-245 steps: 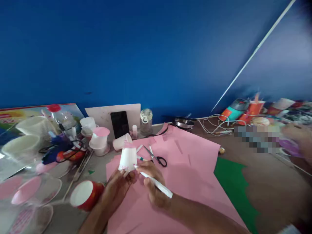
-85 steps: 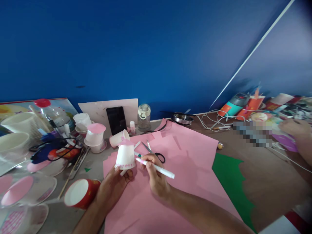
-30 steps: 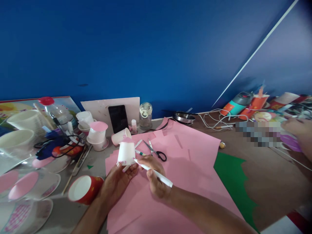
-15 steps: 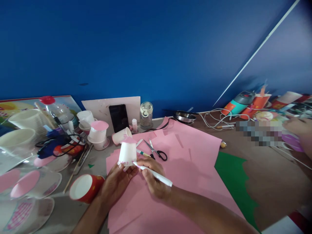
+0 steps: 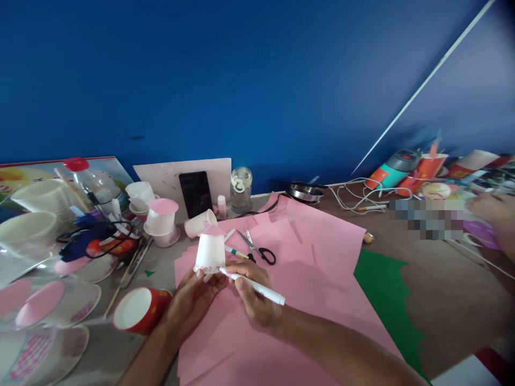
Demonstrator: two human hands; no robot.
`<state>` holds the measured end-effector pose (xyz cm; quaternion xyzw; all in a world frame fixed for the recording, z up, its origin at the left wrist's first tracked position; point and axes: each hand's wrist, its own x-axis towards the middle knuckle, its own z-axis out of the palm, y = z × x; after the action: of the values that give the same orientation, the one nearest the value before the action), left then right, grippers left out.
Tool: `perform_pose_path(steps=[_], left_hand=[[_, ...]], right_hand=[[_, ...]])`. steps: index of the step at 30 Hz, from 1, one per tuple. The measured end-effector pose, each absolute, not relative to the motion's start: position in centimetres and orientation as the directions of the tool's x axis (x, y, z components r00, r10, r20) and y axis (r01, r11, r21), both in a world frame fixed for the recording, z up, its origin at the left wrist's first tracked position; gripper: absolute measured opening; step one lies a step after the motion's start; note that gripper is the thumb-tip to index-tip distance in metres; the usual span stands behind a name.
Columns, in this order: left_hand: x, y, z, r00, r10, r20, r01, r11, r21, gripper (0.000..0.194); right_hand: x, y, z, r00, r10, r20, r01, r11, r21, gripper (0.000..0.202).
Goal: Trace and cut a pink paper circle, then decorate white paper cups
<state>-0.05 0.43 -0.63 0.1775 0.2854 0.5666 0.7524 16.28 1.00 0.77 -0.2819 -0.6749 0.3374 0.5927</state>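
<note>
Pinching the white marker (image 5: 263,292) between thumb and fingers, the right hand (image 5: 255,297) is positioned with the tip at the inverted paper cup's (image 5: 211,253) rim; about three seconds earlier it was held clear. The cup is gripped there by the left hand (image 5: 195,295), above pink paper (image 5: 314,300). Scissors (image 5: 252,246) beyond are found unmoved.

The left forearm (image 5: 155,340) is bare and comes up from the lower edge, leaning to the right. The left hand (image 5: 195,300) has its palm turned upward, with the thumb raised and the other fingers (image 5: 219,282) loosely bent. The right forearm (image 5: 333,340) is also bare and enters from the lower right side. The right hand (image 5: 257,300) is gathered in a writing grip, its thumb near the forefinger. The two hands are very near each other.
</note>
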Motion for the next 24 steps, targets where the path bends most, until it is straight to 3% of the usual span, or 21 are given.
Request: perform_pose_path(steps=[10,24], left_hand=[[-0.14,0.42,-0.71,0.205,0.956,-0.211,-0.751,0.292,0.592,0.013],[-0.14,0.47,-0.92,0.206,0.961,-0.186,-0.739,0.277,0.614,0.027]], right_hand=[[16.36,0.93,0.99,-0.141,0.785,0.604,0.017,0.612,-0.791,0.026],[16.38,1.09,1.12,-0.158,0.789,0.594,0.015,0.603,-0.797,0.027]])
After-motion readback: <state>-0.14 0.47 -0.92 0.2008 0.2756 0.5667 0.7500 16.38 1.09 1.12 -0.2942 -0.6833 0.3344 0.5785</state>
